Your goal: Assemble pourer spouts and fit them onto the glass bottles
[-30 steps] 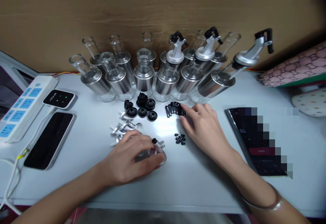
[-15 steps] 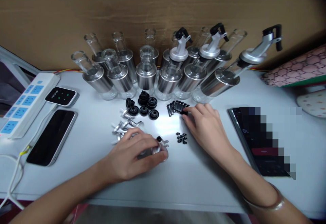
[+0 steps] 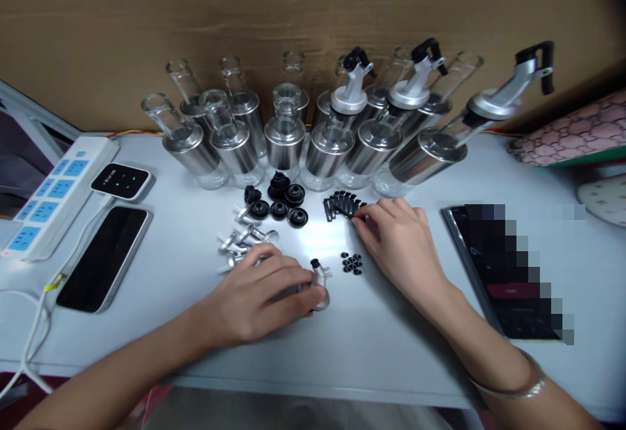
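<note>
My left hand (image 3: 261, 293) lies on the white table and grips a silver pourer spout (image 3: 319, 283) with a small black ring on top. My right hand (image 3: 398, 237) reaches to a row of black lever clips (image 3: 342, 206), its fingertips pinched on the rightmost one. A small pile of black rings (image 3: 352, 263) lies between the two hands. Several loose silver spouts (image 3: 242, 237) lie just beyond my left hand. Black rubber stoppers (image 3: 280, 203) sit in a cluster behind them.
Several glass bottles with silver sleeves (image 3: 283, 139) stand along the brown back wall; three carry fitted pourers (image 3: 348, 94). A power strip (image 3: 49, 198), a small black device (image 3: 122, 181) and a phone (image 3: 105, 257) lie at left. A dark tablet (image 3: 503, 267) lies at right.
My right hand's fingers have closed onto the end of the clip row. My left hand has kept its hold on the spout. The camera view shifted slightly.
</note>
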Demonstrator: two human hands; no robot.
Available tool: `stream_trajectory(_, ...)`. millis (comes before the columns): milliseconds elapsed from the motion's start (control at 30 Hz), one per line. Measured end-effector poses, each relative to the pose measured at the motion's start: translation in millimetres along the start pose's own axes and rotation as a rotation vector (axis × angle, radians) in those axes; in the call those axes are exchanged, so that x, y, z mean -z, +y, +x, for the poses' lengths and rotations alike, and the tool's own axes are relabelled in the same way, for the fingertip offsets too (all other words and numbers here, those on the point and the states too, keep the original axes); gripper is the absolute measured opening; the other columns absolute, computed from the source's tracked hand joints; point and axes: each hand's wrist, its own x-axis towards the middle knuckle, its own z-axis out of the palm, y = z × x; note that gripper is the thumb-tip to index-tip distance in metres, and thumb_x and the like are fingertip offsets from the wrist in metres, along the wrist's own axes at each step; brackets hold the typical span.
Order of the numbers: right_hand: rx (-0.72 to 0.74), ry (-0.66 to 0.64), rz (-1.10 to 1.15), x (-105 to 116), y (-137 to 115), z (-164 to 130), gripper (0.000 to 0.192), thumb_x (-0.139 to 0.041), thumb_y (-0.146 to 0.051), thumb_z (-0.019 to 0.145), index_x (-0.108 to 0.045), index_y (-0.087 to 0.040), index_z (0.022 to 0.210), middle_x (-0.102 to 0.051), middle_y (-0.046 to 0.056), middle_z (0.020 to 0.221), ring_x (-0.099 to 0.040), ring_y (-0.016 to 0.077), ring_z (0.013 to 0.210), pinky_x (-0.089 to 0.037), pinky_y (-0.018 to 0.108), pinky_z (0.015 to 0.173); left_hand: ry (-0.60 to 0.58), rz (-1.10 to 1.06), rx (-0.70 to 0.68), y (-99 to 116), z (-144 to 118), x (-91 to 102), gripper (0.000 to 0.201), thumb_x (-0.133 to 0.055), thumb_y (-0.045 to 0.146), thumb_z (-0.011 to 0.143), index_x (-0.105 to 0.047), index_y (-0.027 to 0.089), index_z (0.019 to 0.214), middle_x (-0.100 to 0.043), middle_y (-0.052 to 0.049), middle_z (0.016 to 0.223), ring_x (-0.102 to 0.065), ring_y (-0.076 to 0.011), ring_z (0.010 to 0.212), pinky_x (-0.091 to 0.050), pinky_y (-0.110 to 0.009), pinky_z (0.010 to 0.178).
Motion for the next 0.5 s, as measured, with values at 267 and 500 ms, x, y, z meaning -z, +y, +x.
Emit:
stream_trajectory(267,-0.243,-0.088,0.379,9.3,2.5,2.6,0.011,-0.043,-0.027,0.09,-0.05,-0.02,0.085,-0.061,0.003,0.068,-0.055,0.0182,0.058,-0.038,0.029,0.056,-0.013,-0.018,-0.005,-2.4,-1.0,1.8,0.019,-0.049,0.015,0.097,-0.058,0.013,0.114,-0.071,-0.006,0.1,-0.061,-0.0173,0.095,-0.041,-0.034,0.088)
stream_trajectory(500,-0.231,-0.102,0.44,11.2,1.0,2.8,0.013,-0.04,-0.031,0.091,-0.045,-0.021,0.086,-0.06,0.004,0.071,-0.053,0.018,0.057,-0.037,0.03,0.057,-0.02,-0.013,-0.013,-2.0,0.4,2.7,0.017,-0.051,0.015,0.096,-0.058,0.014,0.112,-0.071,-0.005,0.098,-0.061,-0.0177,0.093,-0.04,-0.035,0.088)
